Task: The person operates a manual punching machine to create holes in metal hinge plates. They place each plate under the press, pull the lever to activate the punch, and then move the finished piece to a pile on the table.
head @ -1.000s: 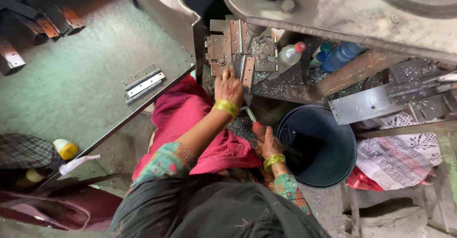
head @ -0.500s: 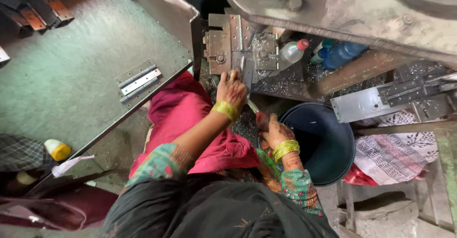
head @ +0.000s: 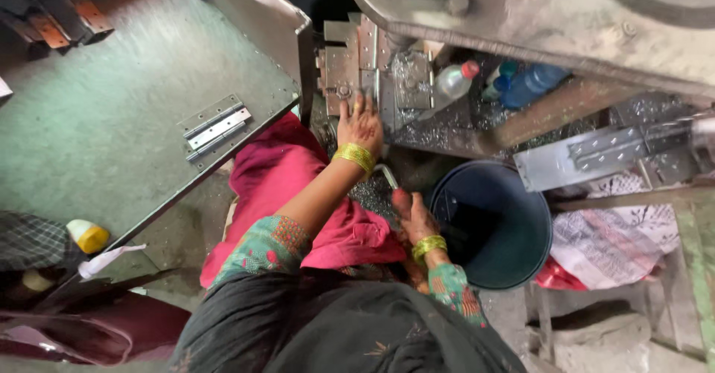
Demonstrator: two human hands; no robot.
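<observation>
A small flat metal plate (head: 376, 93) sits in the die block (head: 350, 71) of a heavy press, under the grey machine body (head: 536, 15), and the left hand (head: 360, 123) lies on it with fingers spread flat, pressing rather than gripping, apparently to keep the piece seated against the block. The right hand (head: 410, 213) is lower, closed around a bent metal handle (head: 387, 175) just beside the rim of a dark blue bucket (head: 495, 224); the bucket stands directly below the press bed, a likely spot for catching finished pieces or scrap. Metal shavings (head: 447, 131) cover the bed around the block. At the back of the bed, tucked out of the working area, lie a clear plastic bottle with a red cap (head: 453, 82) and a blue bottle (head: 530, 84) on its side; any labels are too small to make out. To the left, a green worktable (head: 97, 134) carries a pair of finished silver hinges (head: 216, 125) near its edge, within reach. A white bottle with a yellow cap (head: 87, 235) lies below the table, and printed paper (head: 625, 231) lies right of the bucket.
</observation>
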